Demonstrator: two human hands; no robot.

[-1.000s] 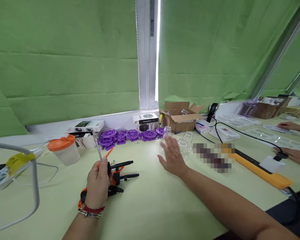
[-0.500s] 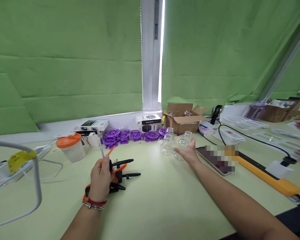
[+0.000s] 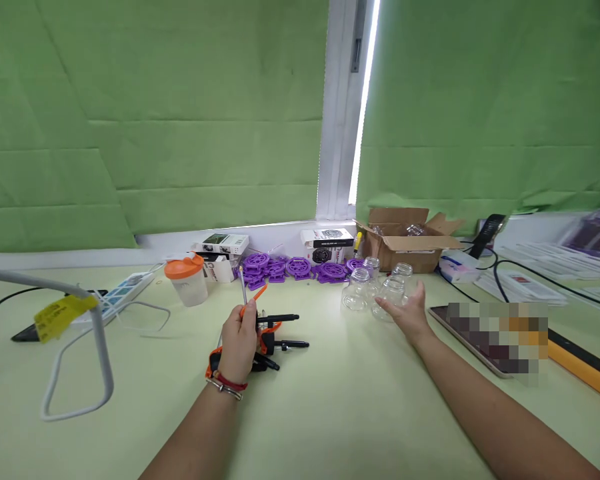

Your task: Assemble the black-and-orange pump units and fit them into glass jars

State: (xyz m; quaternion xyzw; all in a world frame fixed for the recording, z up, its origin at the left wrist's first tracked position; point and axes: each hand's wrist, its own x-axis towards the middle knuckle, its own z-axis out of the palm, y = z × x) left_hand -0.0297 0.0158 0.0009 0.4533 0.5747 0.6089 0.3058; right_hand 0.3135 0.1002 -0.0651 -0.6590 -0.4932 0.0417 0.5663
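Note:
My left hand (image 3: pixel 239 338) is closed around several orange-and-black pieces with black rods (image 3: pixel 291 345) that point right; their exact kind is unclear. A thin metallic rod (image 3: pixel 243 287) with a pale tip rises from the same grip, partly hidden by my fingers. On the right, my right hand (image 3: pixel 409 313) has its thumb and fingers spread around the near side of a group of clear bottles (image 3: pixel 356 298). The thumb lies against or close to the nearest clear bottle (image 3: pixel 391 301); firm contact is hard to make out. The bottles stand upright on the table.
Purple wheel-like parts (image 3: pixel 298 268) lie along the back, beside small boxes (image 3: pixel 327 247) and an open cardboard box (image 3: pixel 415 257). An orange-lidded cup (image 3: pixel 189 287), power strip (image 3: pixel 135 287) and grey metal frame (image 3: pixel 107 360) are left. A phone (image 3: pixel 467 337) and cables lie right.
The view has turned left, so everything sits farther right in the picture. Both hands keep nearly the same pose relative to the table, with the left grip unchanged.

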